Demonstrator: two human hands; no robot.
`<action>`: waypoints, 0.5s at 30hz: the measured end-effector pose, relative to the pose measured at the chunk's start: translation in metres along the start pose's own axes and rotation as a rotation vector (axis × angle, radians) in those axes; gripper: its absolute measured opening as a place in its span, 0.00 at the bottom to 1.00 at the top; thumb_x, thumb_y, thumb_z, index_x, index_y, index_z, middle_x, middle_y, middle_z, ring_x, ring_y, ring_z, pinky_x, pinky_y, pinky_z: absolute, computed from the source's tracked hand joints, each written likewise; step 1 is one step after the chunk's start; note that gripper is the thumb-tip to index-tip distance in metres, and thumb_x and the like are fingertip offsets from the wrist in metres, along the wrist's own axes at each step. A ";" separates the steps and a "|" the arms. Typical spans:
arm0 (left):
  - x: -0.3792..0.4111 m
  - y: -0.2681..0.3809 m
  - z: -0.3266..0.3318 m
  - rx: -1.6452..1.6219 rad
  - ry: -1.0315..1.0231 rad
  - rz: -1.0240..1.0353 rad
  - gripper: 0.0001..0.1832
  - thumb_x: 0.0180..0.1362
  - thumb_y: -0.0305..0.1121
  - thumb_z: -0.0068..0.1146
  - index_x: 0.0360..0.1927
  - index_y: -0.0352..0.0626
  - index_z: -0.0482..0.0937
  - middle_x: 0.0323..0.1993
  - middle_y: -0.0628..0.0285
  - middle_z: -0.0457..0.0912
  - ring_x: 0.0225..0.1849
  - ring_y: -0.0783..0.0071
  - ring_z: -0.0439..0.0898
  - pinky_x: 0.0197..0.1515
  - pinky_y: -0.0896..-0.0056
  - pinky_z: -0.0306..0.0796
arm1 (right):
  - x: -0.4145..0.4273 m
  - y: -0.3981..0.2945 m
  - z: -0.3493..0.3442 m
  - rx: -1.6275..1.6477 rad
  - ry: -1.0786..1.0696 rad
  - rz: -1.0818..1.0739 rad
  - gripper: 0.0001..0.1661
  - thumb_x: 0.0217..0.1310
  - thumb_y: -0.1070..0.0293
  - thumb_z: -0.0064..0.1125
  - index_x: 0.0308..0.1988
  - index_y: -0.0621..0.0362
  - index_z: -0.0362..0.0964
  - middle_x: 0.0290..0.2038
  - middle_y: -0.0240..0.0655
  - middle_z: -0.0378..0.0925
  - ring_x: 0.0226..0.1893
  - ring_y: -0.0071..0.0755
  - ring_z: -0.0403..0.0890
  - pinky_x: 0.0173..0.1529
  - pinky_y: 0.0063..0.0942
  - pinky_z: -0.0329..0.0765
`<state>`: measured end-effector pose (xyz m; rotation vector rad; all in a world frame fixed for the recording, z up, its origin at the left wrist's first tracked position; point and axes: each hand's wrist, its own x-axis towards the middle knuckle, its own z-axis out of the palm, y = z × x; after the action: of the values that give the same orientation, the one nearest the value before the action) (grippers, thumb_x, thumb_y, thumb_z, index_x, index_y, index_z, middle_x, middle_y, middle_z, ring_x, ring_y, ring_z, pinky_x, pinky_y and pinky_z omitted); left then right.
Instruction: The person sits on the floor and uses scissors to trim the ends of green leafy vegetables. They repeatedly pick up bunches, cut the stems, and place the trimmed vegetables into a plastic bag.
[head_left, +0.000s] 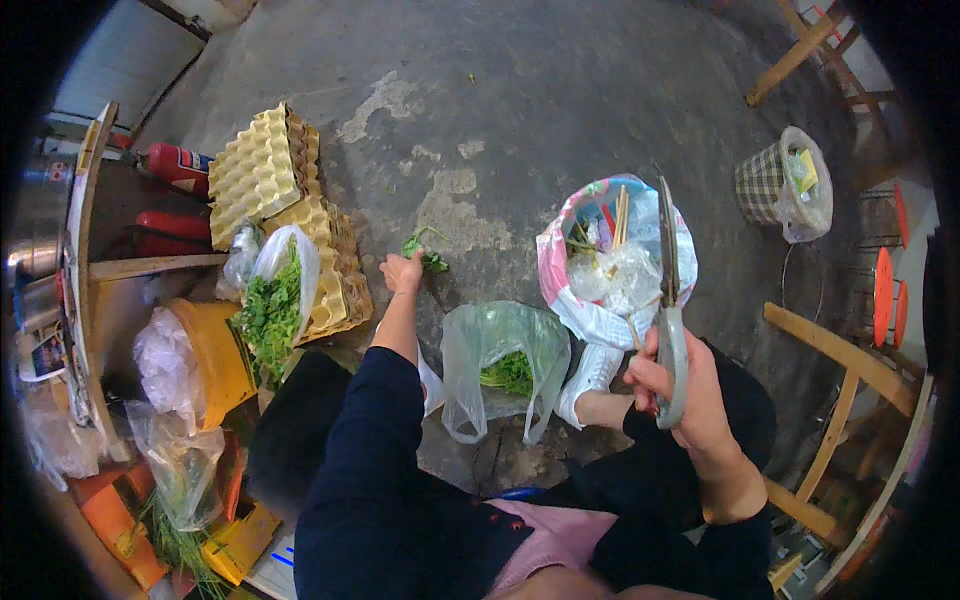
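Note:
My left hand (403, 273) holds a small sprig of leafy green herb (433, 260) above the concrete floor. In my right hand (694, 390) is a pair of scissors (670, 300) with grey handles, its blades pointing away from me and looking closed. Between my feet stands a translucent plastic bag (465, 337) with green herbs (510, 373) inside. A lined waste bin (556, 277) beyond my right shoe holds crumpled clear plastic, stems and wooden sticks; the scissor blades pass over its right side. Another bag of leafy herbs (274, 319) lies open at the left.
Stacked egg trays (255, 176) and red fire extinguishers (176, 166) are at the left, near a yellow container (217, 360) and a wooden frame (90, 285). At the right are a checkered basket (759, 184), wooden chair parts (840, 356) and orange-red stools (883, 296).

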<state>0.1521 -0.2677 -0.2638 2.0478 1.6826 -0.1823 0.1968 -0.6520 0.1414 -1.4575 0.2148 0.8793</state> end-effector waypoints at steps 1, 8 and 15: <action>0.005 -0.002 0.006 0.025 0.001 0.067 0.27 0.48 0.48 0.71 0.45 0.38 0.81 0.49 0.45 0.80 0.53 0.48 0.78 0.56 0.53 0.73 | 0.003 0.000 0.001 0.011 0.007 0.017 0.14 0.57 0.71 0.67 0.38 0.57 0.66 0.28 0.38 0.78 0.18 0.18 0.74 0.21 0.15 0.67; 0.082 -0.026 -0.008 -0.438 -0.422 0.141 0.09 0.54 0.37 0.63 0.28 0.43 0.79 0.23 0.62 0.83 0.28 0.66 0.84 0.29 0.64 0.75 | 0.023 -0.012 0.019 -0.004 -0.099 0.087 0.13 0.59 0.70 0.66 0.39 0.57 0.67 0.28 0.37 0.78 0.19 0.18 0.75 0.21 0.15 0.67; 0.056 0.048 -0.240 -0.280 -0.672 0.752 0.09 0.64 0.35 0.59 0.33 0.40 0.78 0.25 0.65 0.80 0.26 0.80 0.76 0.28 0.73 0.70 | 0.005 -0.010 0.035 -0.016 -0.180 -0.014 0.12 0.59 0.70 0.65 0.38 0.56 0.67 0.28 0.35 0.78 0.18 0.18 0.75 0.21 0.15 0.67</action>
<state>0.1641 -0.1183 -0.0623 1.9467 0.4674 -0.3090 0.1931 -0.6166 0.1517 -1.3842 0.0637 0.9967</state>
